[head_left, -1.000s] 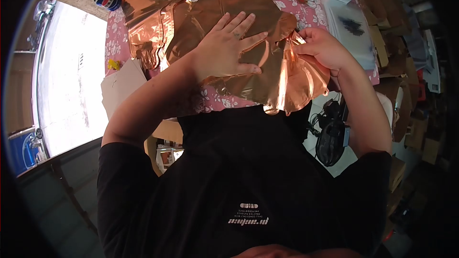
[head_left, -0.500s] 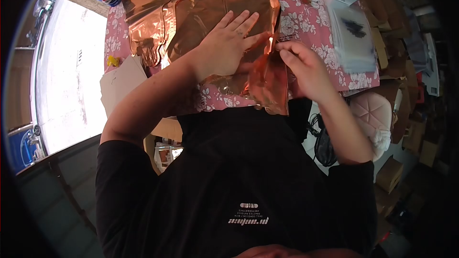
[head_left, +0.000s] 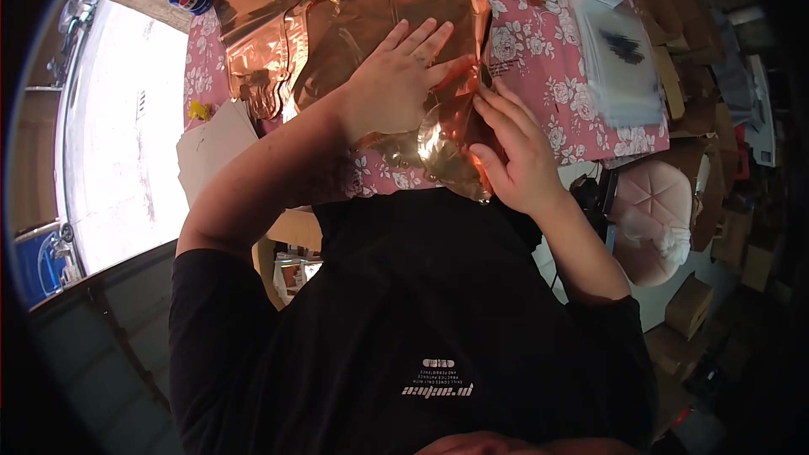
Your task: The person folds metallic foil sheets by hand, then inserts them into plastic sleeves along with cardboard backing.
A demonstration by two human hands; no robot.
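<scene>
On counter (head_left: 581,109), left hand (head_left: 396,84) spread flat, pinning copper foil sheet (head_left: 396,8); right hand (head_left: 514,152) open-palmed, pressing folded edge, likely creasing fold.

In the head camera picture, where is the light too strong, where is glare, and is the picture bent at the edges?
Head view: the bright floor area at the left is washed out; glare spots sit on the copper foil sheet between the left hand and right hand; the fisheye lens curves the scene and leaves black corners; the right side is dim.
</scene>
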